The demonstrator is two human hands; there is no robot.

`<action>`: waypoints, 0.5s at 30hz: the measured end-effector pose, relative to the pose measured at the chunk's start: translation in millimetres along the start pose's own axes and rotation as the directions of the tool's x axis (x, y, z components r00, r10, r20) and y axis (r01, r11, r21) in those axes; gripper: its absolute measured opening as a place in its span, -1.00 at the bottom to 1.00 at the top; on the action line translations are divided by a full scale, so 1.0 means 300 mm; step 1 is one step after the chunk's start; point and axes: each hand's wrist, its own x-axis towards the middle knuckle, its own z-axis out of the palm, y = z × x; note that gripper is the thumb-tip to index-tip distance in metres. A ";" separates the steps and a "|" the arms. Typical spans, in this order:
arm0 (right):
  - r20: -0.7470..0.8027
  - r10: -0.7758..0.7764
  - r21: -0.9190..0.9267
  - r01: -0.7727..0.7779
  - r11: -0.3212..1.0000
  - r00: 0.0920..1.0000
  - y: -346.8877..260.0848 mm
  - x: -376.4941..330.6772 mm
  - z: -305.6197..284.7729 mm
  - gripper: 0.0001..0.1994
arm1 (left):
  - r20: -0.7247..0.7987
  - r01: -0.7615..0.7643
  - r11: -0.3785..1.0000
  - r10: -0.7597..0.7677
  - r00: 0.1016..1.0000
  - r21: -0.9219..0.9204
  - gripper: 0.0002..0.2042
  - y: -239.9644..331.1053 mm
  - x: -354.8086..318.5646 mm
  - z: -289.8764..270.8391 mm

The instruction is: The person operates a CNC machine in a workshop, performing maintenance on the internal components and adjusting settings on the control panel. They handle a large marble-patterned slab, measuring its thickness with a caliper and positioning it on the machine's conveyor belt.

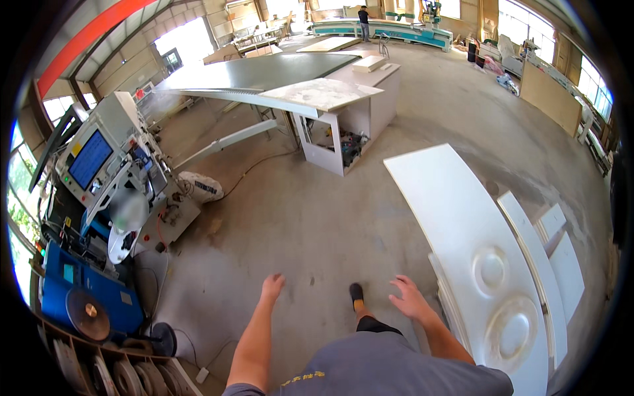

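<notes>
My left hand (273, 288) hangs in front of my body over the concrete floor, its fingers loosely bent and nothing visible in it. Out to the other side, my right hand (411, 301) is open with its fingers apart, also holding nothing. Nearest to the right hand is a stack of long white panels (456, 218), which it does not touch. Two round dished shapes (491, 269) show on the top panel. One foot in a dark shoe (356, 292) is stepping forward between my hands.
At left stand a machine with a lit screen (91, 158), a blue machine (92, 290) and a rack of discs (125, 376). Ahead is a large dark-topped table (264, 69) beside a white cabinet (323, 148). Cables (247, 173) cross the floor. Far off, a person (364, 23) stands by a long teal machine (409, 33).
</notes>
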 end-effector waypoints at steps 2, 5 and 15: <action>-0.033 0.012 0.000 -0.012 1.000 0.999 0.022 0.188 -0.030 -0.57 | 0.055 -0.053 0.976 0.066 0.996 -0.209 -0.50 0.362 0.156 0.065; -0.112 -0.077 -0.069 0.069 0.995 0.991 0.063 0.496 -0.052 -0.60 | 0.173 -0.009 0.937 0.074 0.982 -0.349 -0.41 0.629 0.388 0.165; -0.203 -0.078 -0.072 0.064 0.995 0.976 -0.058 1.375 -0.292 -0.64 | 0.369 0.233 0.671 0.066 0.927 -0.704 -0.37 1.259 1.196 0.389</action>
